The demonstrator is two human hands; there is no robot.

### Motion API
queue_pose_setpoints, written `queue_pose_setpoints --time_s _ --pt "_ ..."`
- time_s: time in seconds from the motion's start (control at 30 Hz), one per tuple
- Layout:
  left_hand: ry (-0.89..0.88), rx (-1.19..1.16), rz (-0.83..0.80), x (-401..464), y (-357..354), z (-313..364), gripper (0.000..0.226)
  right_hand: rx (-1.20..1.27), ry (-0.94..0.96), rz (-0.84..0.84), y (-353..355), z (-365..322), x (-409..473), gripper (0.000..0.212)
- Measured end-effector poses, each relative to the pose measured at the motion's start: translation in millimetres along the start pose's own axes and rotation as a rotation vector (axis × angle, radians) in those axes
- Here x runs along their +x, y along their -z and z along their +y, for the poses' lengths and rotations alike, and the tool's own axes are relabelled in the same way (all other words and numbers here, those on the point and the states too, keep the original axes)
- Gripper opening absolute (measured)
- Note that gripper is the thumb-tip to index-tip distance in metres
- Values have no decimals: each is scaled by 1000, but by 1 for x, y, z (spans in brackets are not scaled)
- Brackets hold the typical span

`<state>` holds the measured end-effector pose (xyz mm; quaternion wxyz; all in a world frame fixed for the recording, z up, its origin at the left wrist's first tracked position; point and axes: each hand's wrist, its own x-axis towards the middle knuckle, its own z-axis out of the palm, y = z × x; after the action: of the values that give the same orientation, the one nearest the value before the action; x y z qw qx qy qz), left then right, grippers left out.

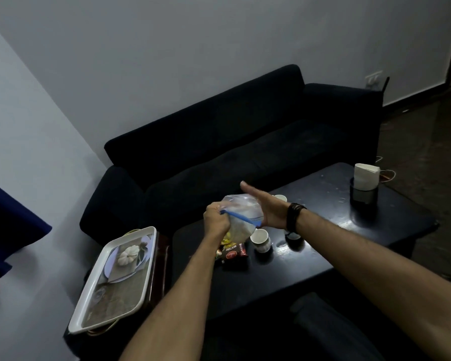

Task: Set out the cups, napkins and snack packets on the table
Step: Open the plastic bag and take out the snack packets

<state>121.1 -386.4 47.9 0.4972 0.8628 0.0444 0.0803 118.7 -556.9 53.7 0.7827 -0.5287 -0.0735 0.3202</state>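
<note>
A dark, glossy table (323,246) is seen from above, with a black sofa (219,142) behind its far edge. Over the table's left end a clear zip bag (241,213) with a blue seal strip is held up in the air by both hands. The left hand (216,217) is clenched on the bag's sealed end, at the blue strip. The right hand (264,204), a dark band at its wrist, is laid flat and open against the bag's far side, thumb raised, supporting it rather than gripping.

Directly below the bag, near the left edge, snack packets (232,252) lie in a small heap; one dark packet is marked "MIXTURE" and a yellow one shows behind the left wrist. A white cup (261,239) stands upright just beside the packets. A second cup (280,198) is partly hidden behind the right hand, nearer the far edge. Another dark object sits under the right wrist and cannot be identified. At the far right corner, white napkins (366,175) stand in a dark holder.

A white tray (89,316) rests on a low stand off the table's left end.

The step in hand appears to be emptying the snack packets out of the bag. Next, any remaining contents would likely need to be shaken or drawn out, the bag put aside, and the heaped packets spread out.
</note>
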Motion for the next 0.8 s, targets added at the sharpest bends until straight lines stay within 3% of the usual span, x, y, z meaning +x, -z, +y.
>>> queue_pose_setpoints --time_s 0.1,0.17,0.23,0.3,0.53,0.7,0.8 --pt "-6 50 -142 -2 -20 11 23 -131 73 242 16 -1 -8 38" --pt "88 -161 -258 -5 -35 21 33 -100 133 417 36 2 -16 36" --pt "216 -404 -310 -9 -47 28 48 -36 183 502 57 4 -25 37" --pt "307 -524 -429 -16 -62 32 48 -24 217 547 81 7 -35 29" --pt "355 -214 -849 -48 -146 31 24 -11 48 575 178 40 -110 14" --pt "332 13 -1005 -78 -221 29 51 72 -72 617 241 65 -194 11" --pt "337 69 -1119 -111 -267 20 43 93 -187 719 271 83 -253 12"
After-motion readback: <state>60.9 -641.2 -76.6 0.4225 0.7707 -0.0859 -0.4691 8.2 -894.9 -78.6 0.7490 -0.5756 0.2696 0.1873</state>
